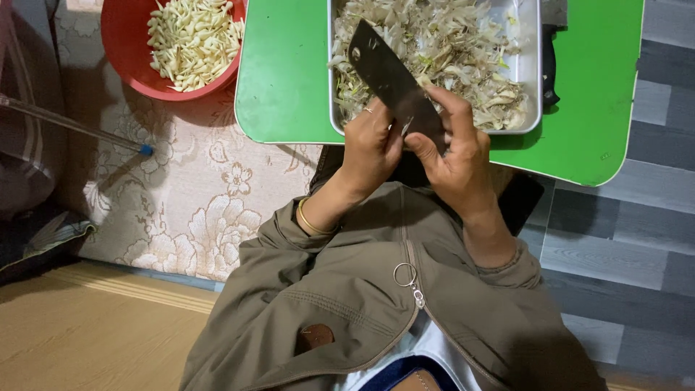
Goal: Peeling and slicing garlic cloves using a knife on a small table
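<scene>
My right hand [455, 153] grips a dark cleaver [384, 69] low on its blade, with the tip pointing up and left over the tray. Pressed against the blade's edge, my left hand [371, 148] has its fingers curled around a small pale piece [404, 127] that is mostly hidden. That hand wears a ring, and a gold bangle circles its wrist. Both hands hover at the near rim of a metal tray [533, 80] full of pale papery peels and trimmings. The tray rests on a small green table [282, 80].
A red bowl [123, 61] of peeled pale cloves sits on a floral mat [195, 195] at the upper left. A black-handled knife [550, 72] lies right of the tray. A thin rod with a blue tip [145, 150] lies at left. Grey plank flooring [622, 246] is at right.
</scene>
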